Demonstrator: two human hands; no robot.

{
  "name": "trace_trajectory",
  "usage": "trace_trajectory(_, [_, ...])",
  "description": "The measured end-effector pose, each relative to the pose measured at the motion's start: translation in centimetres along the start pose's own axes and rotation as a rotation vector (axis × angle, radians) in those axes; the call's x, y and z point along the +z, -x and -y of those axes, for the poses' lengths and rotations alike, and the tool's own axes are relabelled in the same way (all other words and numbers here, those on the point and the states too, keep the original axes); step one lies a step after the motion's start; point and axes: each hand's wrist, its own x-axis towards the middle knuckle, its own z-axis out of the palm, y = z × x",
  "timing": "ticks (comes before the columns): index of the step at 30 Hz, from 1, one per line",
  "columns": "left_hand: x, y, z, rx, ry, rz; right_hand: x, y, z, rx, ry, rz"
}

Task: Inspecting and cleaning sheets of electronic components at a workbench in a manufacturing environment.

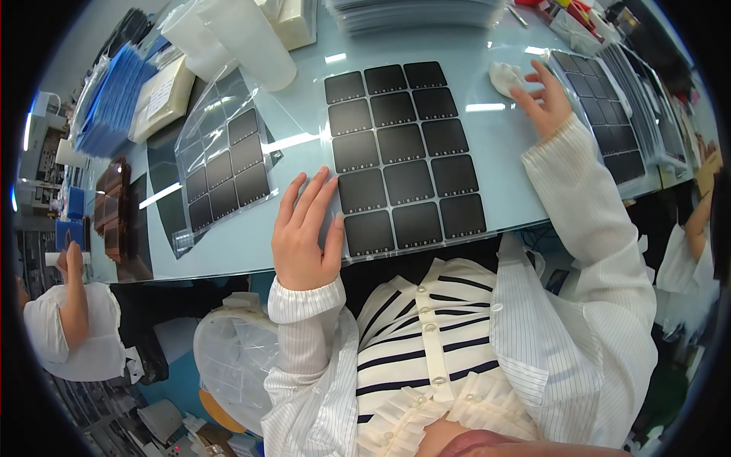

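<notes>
A sheet of black rectangular panels (397,143), set in rows with pale gaps, lies flat on the glass-topped table in front of me. My left hand (308,228) rests flat along the sheet's left edge near the table's front, fingers stretched out and holding nothing. To the right of the sheet, my right hand (545,103) is raised with its fingers apart. Beside its fingertips sits a crumpled white wad (505,78); whether they touch it I cannot tell.
Clear film with dark panels (232,171) lies at left. Behind it stand white rolls (247,42) and blue-edged sheets (114,99). A stack of clear sheets (415,15) is at the back. More panelled sheets (601,107) lie at right. Other people's arms (74,297) show at both sides.
</notes>
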Motion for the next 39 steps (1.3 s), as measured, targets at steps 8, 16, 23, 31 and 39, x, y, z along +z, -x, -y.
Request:
trace_trajectory(8, [0.0, -0.2, 0.2, -0.012, 0.002, 0.010, -5.5, 8.3, 5.6, 0.481, -0.935, 0.745])
trace_trajectory(16, [0.0, -0.3, 0.1, -0.026, 0.004, 0.020, -3.7, 8.2, 8.4, 0.775, -0.720, 0.728])
trace_trajectory(23, [0.1, -0.3, -0.1, -0.024, 0.006, 0.002, -0.6, 8.0, 8.3, 0.372, -0.124, 0.739])
trace_trajectory(31, [-0.5, 0.0, 0.2, 0.007, 0.200, -0.026, -2.1, 10.4, 9.8, 0.461, -0.558, 0.680])
trace_trajectory(39, [-0.8, 0.4, 0.2, 0.026, 0.314, -0.082, -2.9, 12.7, 7.8, 0.495, -0.572, 0.640])
